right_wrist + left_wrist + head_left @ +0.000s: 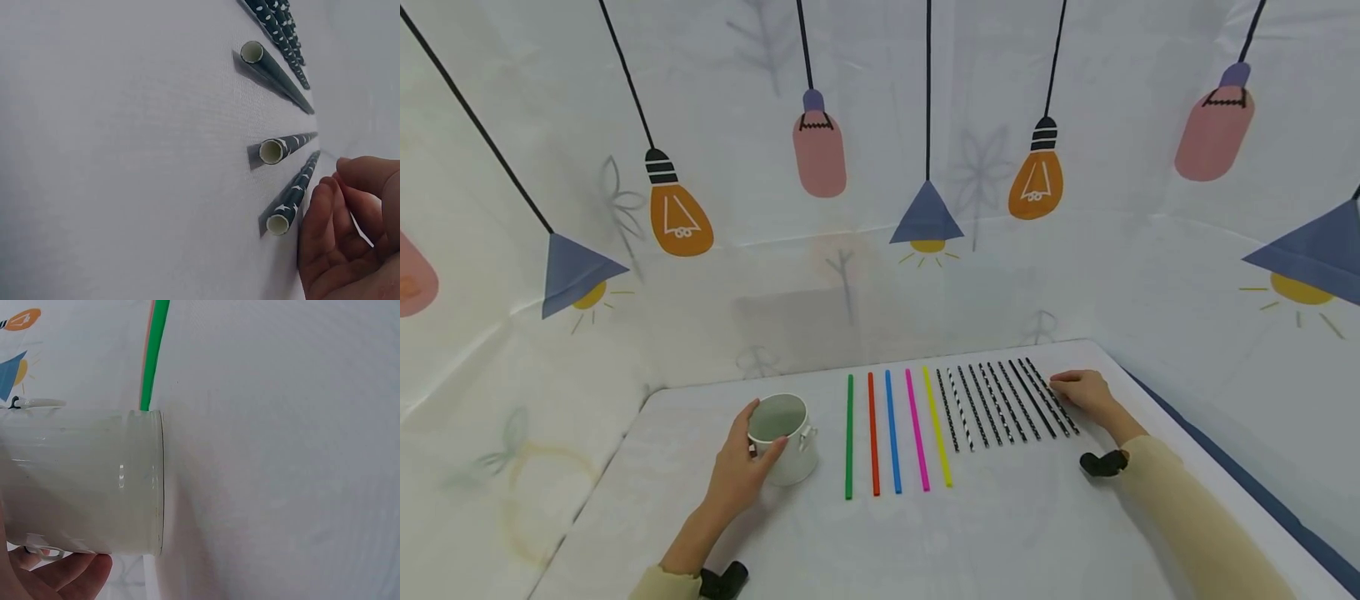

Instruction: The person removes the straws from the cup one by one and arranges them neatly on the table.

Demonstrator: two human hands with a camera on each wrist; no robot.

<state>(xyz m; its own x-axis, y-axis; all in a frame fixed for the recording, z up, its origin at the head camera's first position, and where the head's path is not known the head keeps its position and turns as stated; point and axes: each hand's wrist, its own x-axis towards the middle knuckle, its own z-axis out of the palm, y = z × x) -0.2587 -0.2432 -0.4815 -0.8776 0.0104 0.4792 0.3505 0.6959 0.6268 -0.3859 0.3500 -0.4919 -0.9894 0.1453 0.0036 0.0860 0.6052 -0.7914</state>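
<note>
My left hand (733, 473) grips a small whitish pail (797, 467) from its left side, thumb across the front. Up close in the left wrist view, fingers (87, 578) reach under the pail (62, 481) near a wire loop on its side. My right hand (1086, 396) is beside the far end of the rightmost patterned straw (1052, 396). Its fingers are loosely bent around no visible object. In the right wrist view that star-printed black straw (292, 203) lies just left of the hand (350, 244); whether they touch I cannot tell.
Between the hands lie a green straw (849, 437), a red one (873, 433), a blue one (892, 432), a pink one (917, 429), a yellow one (937, 425) and several black-and-white straws. The white table (970, 542) backs onto a lamp-printed sheet (880, 317).
</note>
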